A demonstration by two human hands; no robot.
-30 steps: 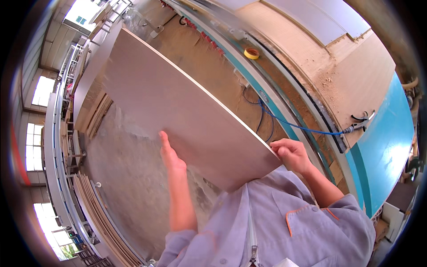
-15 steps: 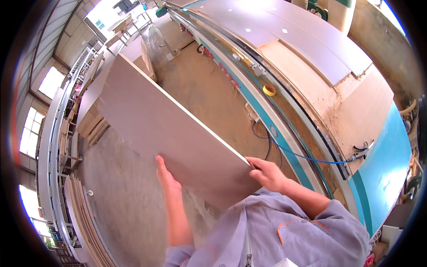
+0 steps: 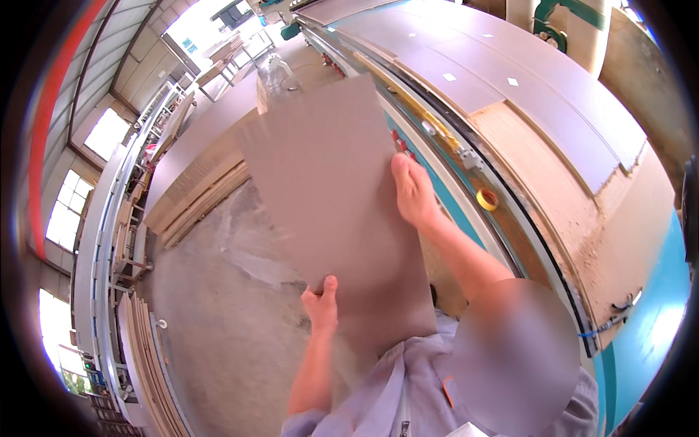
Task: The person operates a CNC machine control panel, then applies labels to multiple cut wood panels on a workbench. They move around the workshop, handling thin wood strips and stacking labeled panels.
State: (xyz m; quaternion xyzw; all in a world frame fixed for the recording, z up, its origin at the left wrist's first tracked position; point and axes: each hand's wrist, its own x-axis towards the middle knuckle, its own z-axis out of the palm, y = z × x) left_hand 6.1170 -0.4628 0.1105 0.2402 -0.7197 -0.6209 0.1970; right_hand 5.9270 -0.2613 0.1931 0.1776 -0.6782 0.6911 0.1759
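A long grey-brown panel stretches away from my body, its broad face turned up toward me and its near end against my jacket. My left hand grips its left edge low down, thumb on top and fingers underneath. Farther up, my right hand is closed on the right edge, its thumb lying over the face. The fingers beneath the panel are mostly hidden.
To the right runs a machine bed with large cut sheets, sawdust and a yellow tape roll. A stack of boards lies beyond the panel to the left. More boards lean at lower left.
The panel has turned from tilted on edge to showing its broad face, and swung rightward. My right hand has moved farther up its edge. My left hand has shifted right with it.
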